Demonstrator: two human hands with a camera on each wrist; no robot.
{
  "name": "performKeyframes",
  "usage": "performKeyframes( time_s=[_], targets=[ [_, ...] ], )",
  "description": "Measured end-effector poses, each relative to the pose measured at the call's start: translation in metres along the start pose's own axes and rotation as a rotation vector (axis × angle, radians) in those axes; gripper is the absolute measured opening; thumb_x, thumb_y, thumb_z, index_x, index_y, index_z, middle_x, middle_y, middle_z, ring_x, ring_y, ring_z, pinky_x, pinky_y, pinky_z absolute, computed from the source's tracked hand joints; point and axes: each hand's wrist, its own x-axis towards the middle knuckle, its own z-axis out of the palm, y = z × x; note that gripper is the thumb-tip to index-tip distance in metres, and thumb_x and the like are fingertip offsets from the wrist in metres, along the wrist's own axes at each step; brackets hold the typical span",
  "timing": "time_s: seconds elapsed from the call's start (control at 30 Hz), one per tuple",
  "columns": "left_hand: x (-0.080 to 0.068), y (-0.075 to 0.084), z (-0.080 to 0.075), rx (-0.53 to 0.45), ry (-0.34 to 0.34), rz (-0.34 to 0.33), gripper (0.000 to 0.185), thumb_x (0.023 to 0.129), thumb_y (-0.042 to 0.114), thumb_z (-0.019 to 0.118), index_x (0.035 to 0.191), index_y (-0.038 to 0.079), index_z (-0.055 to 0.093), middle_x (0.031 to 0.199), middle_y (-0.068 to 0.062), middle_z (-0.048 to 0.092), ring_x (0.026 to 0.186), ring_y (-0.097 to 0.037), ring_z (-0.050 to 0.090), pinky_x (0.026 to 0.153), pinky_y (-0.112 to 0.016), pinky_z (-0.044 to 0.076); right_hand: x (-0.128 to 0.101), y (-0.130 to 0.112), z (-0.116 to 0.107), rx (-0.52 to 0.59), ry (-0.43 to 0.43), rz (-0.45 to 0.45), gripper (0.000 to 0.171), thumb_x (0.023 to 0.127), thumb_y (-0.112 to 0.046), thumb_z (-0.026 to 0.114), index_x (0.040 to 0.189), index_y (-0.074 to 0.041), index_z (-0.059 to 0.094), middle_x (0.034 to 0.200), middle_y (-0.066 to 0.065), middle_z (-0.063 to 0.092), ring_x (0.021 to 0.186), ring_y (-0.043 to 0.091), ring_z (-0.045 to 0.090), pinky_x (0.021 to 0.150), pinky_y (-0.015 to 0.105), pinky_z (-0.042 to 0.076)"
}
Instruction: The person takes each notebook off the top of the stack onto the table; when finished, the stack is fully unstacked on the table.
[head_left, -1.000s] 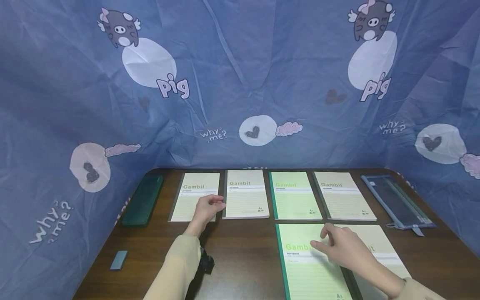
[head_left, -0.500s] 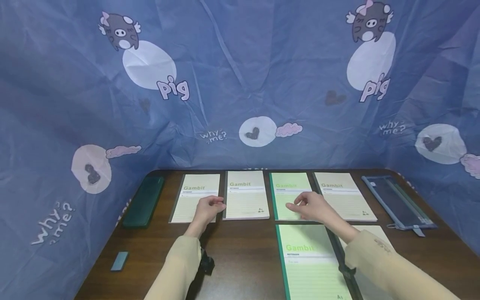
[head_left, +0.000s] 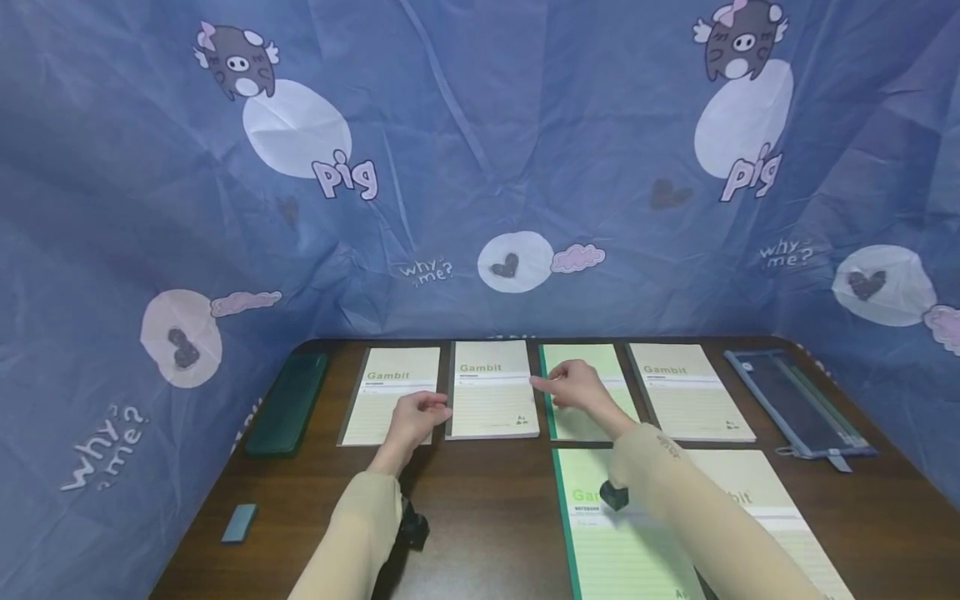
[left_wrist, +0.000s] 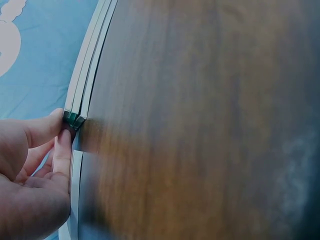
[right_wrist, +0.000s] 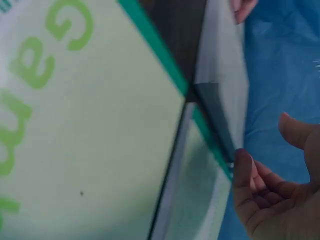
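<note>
A thick stack of Gambit notebooks [head_left: 493,400], with a pale cover on top, lies second from left in the back row in the head view. My left hand [head_left: 412,418] is at its left edge. The left wrist view shows that thumb and index finger close together at the stacked notebooks' spine ends [left_wrist: 73,119]. My right hand [head_left: 579,390] is over the green-spined notebook [head_left: 600,421], fingertips right at the stack's right edge. In the right wrist view, its thumb [right_wrist: 295,131] stands well apart from the bent fingers.
Pale notebooks stand left [head_left: 393,404] and right [head_left: 690,400] in the back row. A green-spined notebook [head_left: 622,554] and a pale notebook [head_left: 783,533] lie in front, under the right arm. A green case [head_left: 287,408], blue eraser-like block [head_left: 239,523] and mesh zip pouch [head_left: 795,408] flank them.
My right hand has moved from over the front notebooks, forward and left, to the stack's right edge. The left hand stays at the left edge.
</note>
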Motion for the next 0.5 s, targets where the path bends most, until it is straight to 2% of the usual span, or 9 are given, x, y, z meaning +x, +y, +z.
performKeyframes(
  time_s=[0.1,0.2,0.3,0.43,0.5],
  targets=[
    [0.000,0.000,0.000,-0.004,0.001,0.021,0.029,0.090,0.007,0.071,0.117,-0.003,0.069,0.102,-0.013,0.068,0.096,-0.025,0.063,0.085,-0.039,0.051,0.007,0.000,0.010,-0.041,0.025,-0.001,0.041,0.090,-0.040,0.072,0.088,0.001,0.067,0.069,0.006,0.063,0.057,0.014,0.057,0.056,0.029,0.045],
    [-0.001,0.000,0.001,-0.011,-0.004,0.037,0.029,0.090,0.006,0.071,0.116,-0.004,0.068,0.101,-0.013,0.068,0.096,-0.025,0.063,0.084,-0.038,0.051,0.013,0.002,0.018,-0.063,0.043,0.011,0.043,0.089,-0.040,0.073,0.067,-0.008,0.055,0.053,0.000,0.048,0.050,0.012,0.039,0.050,0.027,0.032],
    [-0.001,0.000,0.001,-0.013,-0.004,0.030,0.028,0.089,0.006,0.071,0.116,-0.003,0.069,0.101,-0.013,0.068,0.096,-0.025,0.063,0.085,-0.038,0.051,0.016,0.003,0.024,-0.063,0.062,0.026,0.040,0.087,-0.039,0.075,0.069,-0.007,0.059,0.054,-0.001,0.045,0.051,0.012,0.037,0.050,0.027,0.032],
    [-0.002,0.000,0.000,-0.008,-0.004,0.027,0.028,0.090,0.006,0.070,0.117,-0.003,0.068,0.102,-0.013,0.067,0.097,-0.026,0.063,0.085,-0.039,0.051,0.017,0.003,0.031,-0.085,0.099,0.033,0.042,0.085,-0.038,0.077,0.093,0.002,0.068,0.071,0.007,0.060,0.062,0.017,0.049,0.056,0.030,0.042],
    [-0.002,0.000,0.000,-0.007,-0.003,0.026,0.028,0.091,0.007,0.070,0.117,-0.003,0.068,0.102,-0.013,0.067,0.098,-0.026,0.063,0.086,-0.040,0.051,0.017,0.002,0.036,-0.094,0.118,0.039,0.047,0.083,-0.039,0.078,0.098,0.004,0.068,0.079,0.010,0.063,0.067,0.019,0.054,0.060,0.031,0.046]
  ],
)
